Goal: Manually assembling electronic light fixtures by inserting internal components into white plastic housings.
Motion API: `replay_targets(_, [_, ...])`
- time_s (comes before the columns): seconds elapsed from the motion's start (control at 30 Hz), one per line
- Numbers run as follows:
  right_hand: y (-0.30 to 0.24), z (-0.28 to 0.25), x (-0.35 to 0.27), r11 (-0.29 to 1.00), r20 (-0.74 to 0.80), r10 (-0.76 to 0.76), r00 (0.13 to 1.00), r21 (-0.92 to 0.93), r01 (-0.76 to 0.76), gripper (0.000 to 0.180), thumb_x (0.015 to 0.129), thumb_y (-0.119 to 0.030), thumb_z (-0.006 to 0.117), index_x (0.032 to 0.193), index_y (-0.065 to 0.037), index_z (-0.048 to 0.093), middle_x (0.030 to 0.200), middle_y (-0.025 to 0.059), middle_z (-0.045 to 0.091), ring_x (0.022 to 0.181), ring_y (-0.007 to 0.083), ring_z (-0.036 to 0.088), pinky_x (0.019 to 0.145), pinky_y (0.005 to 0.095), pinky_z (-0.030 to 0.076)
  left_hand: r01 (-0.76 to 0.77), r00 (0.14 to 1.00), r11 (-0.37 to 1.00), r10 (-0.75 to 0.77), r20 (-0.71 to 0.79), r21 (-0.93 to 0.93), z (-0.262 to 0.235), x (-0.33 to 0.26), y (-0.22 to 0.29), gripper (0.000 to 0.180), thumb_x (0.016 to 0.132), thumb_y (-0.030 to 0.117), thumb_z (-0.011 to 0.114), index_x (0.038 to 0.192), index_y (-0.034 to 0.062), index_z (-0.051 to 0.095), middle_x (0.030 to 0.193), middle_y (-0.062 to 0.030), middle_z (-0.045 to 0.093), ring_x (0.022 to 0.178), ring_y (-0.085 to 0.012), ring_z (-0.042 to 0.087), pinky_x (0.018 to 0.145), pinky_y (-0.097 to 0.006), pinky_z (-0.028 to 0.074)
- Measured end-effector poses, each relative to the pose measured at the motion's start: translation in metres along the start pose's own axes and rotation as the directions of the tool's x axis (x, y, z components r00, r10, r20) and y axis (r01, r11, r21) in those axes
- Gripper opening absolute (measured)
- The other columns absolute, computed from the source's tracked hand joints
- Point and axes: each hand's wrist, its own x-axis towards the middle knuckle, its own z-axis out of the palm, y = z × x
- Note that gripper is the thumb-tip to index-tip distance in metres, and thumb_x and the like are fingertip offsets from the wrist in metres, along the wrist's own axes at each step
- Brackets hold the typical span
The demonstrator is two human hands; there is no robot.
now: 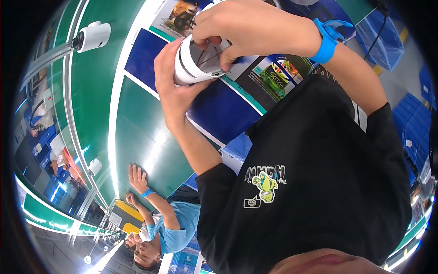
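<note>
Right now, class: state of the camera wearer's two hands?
Left hand: closed around the white cylindrical housing.
Right hand: curled into its open end; whether it grips anything cannot be told.

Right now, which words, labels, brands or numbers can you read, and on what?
I won't copy wording, only place it.
Black shirt: inverted lettering by a green cartoon.
Dark printed panel: light lettering on a green picture.
Upper printed panel: small print, too small to read.
Pale label, lower left: too small to read.
</note>
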Motion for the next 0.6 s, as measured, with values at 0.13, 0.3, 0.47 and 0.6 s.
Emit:
replay_targets(0.13, [0.003,0.004,0.001,0.992,0.125,0.013,0.992,-0.124,0.003,0.031,0.064,-0.014,0.075,0.09,-0.002,0.061,0.087,0.0151,0.059,0.086,0.0332,0.06,0.075,0.039,0.047,-0.003,1.0,1.0,0.004,-0.023,0.016,0.002,0.003,0.002,0.087,0.042,0.01,0.088,0.122,0.007,0.055,0.121,-0.0118,0.054,0.108,-0.0289,0.054,0.092,-0.037,0.045])
replay_targets(0.3, [0.011,0.027,-0.004,0.996,-0.118,-0.074,0.99,-0.047,0.069,0.021,0.061,-0.01,0.075,0.077,-0.005,0.064,0.079,0.0058,0.063,0.078,0.0256,0.063,0.067,0.0341,0.049,0.003,1.0,0.999,-0.002,-0.026,0.044,-0.001,0.004,0.003,0.086,0.042,0.009,0.088,0.122,0.0065,0.055,0.12,-0.0124,0.054,0.108,-0.0293,0.054,0.092,-0.037,0.045])
replay_targets(0.47, [0.012,0.03,0.001,0.983,-0.097,-0.153,0.983,-0.118,0.142,0.015,0.062,-0.01,0.073,0.072,-0.004,0.064,0.075,0.0063,0.061,0.073,0.0257,0.062,0.064,0.0352,0.047,0.028,0.999,0.998,-0.029,0.022,0.064,-0.005,0.005,0.0,0.089,0.041,0.006,0.086,0.124,0.0046,0.052,0.12,-0.0107,0.053,0.107,-0.0266,0.054,0.094,-0.036,0.041])
replay_targets(0.6, [0.013,0.029,0.001,0.995,-0.089,-0.017,0.996,-0.103,0.008,0.014,0.06,-0.01,0.072,0.07,-0.005,0.063,0.073,0.0059,0.059,0.071,0.0257,0.061,0.063,0.0358,0.047,-0.003,0.999,0.995,-0.001,0.036,0.102,0.003,0.015,0.008,0.085,0.042,0.006,0.085,0.121,0.004,0.054,0.118,-0.0113,0.054,0.106,-0.0272,0.054,0.093,-0.036,0.042])
